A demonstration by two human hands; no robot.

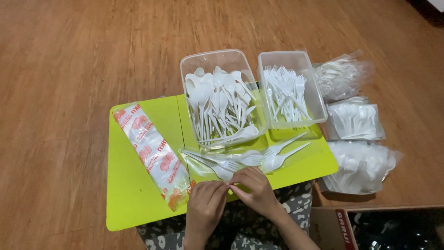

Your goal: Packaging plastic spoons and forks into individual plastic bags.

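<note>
Clear plastic crinkles low in the frame: both hands are together at the near edge of a thin bag [240, 159], the left hand [206, 203] and right hand [254, 187] meeting fingertip to fingertip and pinching its mouth. Inside the bag lie white forks and spoons, handles fanning toward the upper right. It sits at the bottom centre of a lime-green table [129, 199]. Just above it, two clear tubs: the left tub [194, 62] is packed with white spoons [219, 104], the right tub [296, 58] with white forks [284, 95]. At left, a long sleeve [150, 153] printed in orange lies slantwise. Off the table's right edge, on the wood floor, three packs [356, 134] of white cutlery are stacked. A cardboard box [333, 227] sits bottom right.
</note>
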